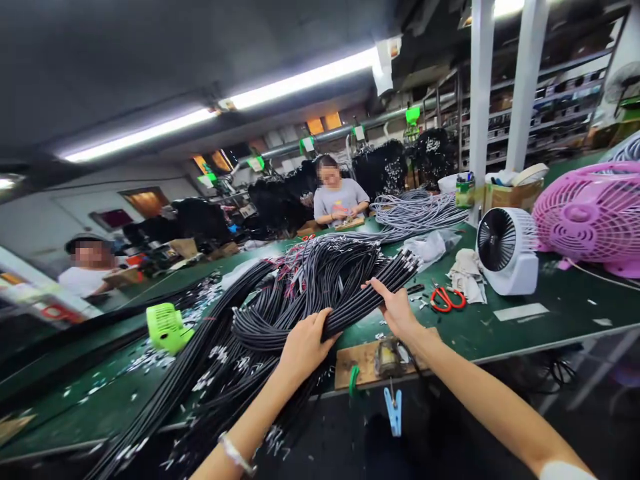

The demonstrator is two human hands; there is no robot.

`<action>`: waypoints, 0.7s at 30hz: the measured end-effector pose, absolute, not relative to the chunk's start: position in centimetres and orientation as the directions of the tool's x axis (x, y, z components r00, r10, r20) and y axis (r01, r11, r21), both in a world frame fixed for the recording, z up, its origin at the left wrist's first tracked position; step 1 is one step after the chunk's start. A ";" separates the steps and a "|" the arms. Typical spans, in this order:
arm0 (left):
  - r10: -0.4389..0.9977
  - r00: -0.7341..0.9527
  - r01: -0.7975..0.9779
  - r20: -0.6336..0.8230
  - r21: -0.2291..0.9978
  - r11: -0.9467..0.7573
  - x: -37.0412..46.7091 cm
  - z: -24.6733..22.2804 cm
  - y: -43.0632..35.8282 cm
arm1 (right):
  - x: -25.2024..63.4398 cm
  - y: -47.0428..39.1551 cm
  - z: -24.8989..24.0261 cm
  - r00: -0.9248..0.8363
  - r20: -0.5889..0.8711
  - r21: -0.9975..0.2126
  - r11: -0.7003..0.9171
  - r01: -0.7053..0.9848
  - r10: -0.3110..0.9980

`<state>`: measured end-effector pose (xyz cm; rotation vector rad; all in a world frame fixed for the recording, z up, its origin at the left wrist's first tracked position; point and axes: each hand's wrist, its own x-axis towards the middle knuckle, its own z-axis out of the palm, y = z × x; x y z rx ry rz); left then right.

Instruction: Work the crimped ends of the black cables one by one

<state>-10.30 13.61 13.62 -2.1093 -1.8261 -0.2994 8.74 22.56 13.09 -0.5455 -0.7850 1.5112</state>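
Observation:
A thick bundle of black cables [357, 308] with pale metal-looking ends lies across both my hands over the green table. My left hand [306, 341] is wrapped round the bundle at its middle, thumb on the near side. Closer to the cable ends, my right hand [395, 308] grips the same bundle with its thumb along the top. Behind and left of them spreads a large heap of black cables [320, 267], some with red and white wires. Just below my hands, a wooden board [347, 367] carries a small device [389, 359] at the table's edge.
Red-handled scissors [449, 299], a cloth [467, 275], a white fan [507, 250] and a pink fan [590, 213] stand to the right. A green fan [167, 328] is at left. Grey cables [420, 210] lie behind. One person [340, 197] sits opposite, another [90, 270] at far left.

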 end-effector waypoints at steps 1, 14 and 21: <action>0.918 0.127 0.990 0.376 -0.101 -0.095 -9.1 13.4 13.9 | 9.3 22.5 13.0 -0.079 0.137 -0.774 0.057 -0.630 0.988; 0.935 0.132 0.978 0.331 -0.199 -0.068 -5.9 11.5 14.5 | 19.9 30.0 6.8 0.055 0.357 -0.910 0.334 0.248 0.932; 0.934 0.177 0.957 0.311 -0.275 -0.090 -5.9 10.1 15.3 | 19.4 32.5 4.7 -0.026 0.293 -0.810 0.263 0.524 0.956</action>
